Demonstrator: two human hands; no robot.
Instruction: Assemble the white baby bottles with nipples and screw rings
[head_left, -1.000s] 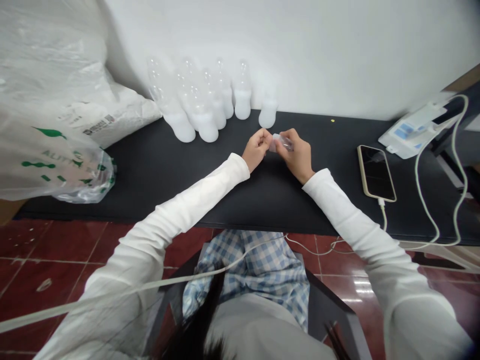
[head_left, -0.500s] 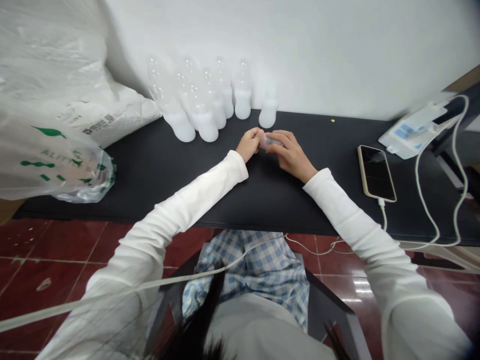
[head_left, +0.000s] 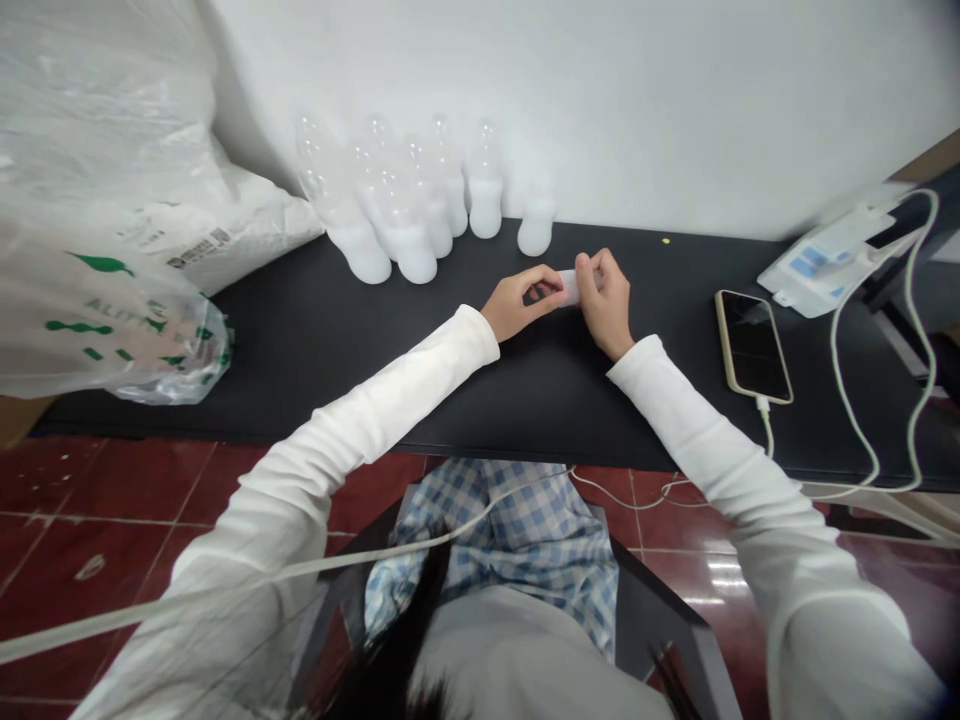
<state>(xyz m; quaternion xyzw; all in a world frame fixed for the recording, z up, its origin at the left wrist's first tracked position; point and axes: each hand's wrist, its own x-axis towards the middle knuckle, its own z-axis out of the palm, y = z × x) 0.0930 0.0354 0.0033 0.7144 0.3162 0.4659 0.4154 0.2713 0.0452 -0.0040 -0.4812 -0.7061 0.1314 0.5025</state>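
A small translucent whitish piece (head_left: pixel 570 288) is pinched between my hands above the black table; fingers cover much of it, so its kind is unclear. My left hand (head_left: pixel 525 298) closes thumb and fingertips on its left end. On its right part, my right hand (head_left: pixel 606 300) grips with the thumb on top and fingers curled around. Beyond my hands, several bottle-shaped containers with white rounded bottoms and clear domed tops stand by the wall, among them one container (head_left: pixel 485 205). The nearest one (head_left: pixel 535 232) stands apart on the right, its upper part faint against the wall.
On the left, a large plastic bag (head_left: pixel 127 320) with green print leans onto the black table (head_left: pixel 480 400). At right lie a phone (head_left: pixel 754 345) plugged into a white cable (head_left: pixel 847 385) and a white-and-blue packet (head_left: pixel 814 265). Another cable (head_left: pixel 337 562) crosses in front of my lap.
Both hands have shifted, the left to the right and the right turned more upright. The translucent piece has moved right with them and now lies between the two grips.
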